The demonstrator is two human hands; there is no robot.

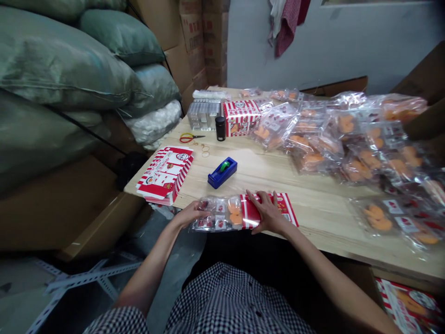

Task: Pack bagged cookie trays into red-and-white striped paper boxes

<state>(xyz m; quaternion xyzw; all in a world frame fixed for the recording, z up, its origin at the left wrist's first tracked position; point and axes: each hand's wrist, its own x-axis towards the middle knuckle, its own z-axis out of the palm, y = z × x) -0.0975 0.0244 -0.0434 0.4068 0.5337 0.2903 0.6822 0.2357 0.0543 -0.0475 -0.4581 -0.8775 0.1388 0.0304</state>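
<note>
At the table's near edge lies a clear plastic packet (220, 214) holding orange pieces, small printed cards and dark red items. My left hand (190, 215) grips its left end, thumb on top and fingers partly hidden. A flat red and white printed card (285, 208) adjoins the packet's right end; whether it lies inside the plastic I cannot tell. My right hand (267, 212) rests on this card with fingers spread. Just beyond the packet stands a blue tape dispenser (222, 172) with a green roll.
A stack of red and white cards (167, 172) lies at left. Behind are yellow-handled scissors (189, 137), a black bottle (220, 129), a striped box (242, 118) and clear cases (204, 114). Filled packets (313, 139) heap at right. Large sacks (62, 60) pile beyond the left edge.
</note>
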